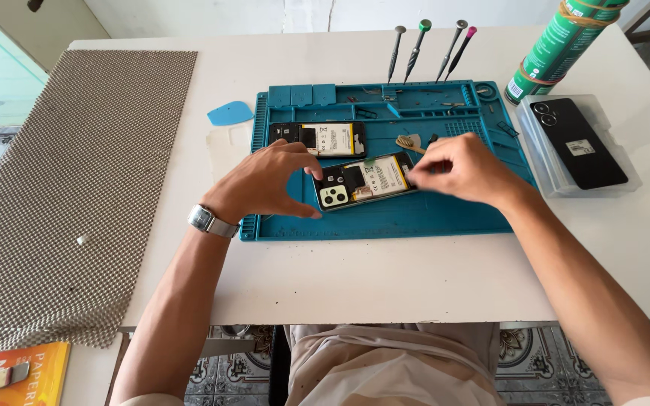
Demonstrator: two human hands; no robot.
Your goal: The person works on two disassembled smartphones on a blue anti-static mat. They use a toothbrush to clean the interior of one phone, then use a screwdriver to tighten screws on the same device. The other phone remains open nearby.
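Observation:
An opened phone [362, 180] lies back-up on the blue repair mat [415, 218], its battery and camera block exposed. My left hand [268, 180] grips its left end between thumb and fingers; a metal watch sits on that wrist. My right hand [464, 167] pinches at the phone's right end, fingertips together; whether they hold a small tool is hidden. A second opened phone [317, 139] lies just behind, parallel to the first.
Several screwdrivers [426, 49] stand upright at the mat's back edge. A brush [409, 144] lies on the mat. A blue pick [230, 113] lies left of it. A black phone back [581, 143] rests in a clear tray, beside a green can [562, 45]. A mesh mat [77, 188] covers the left.

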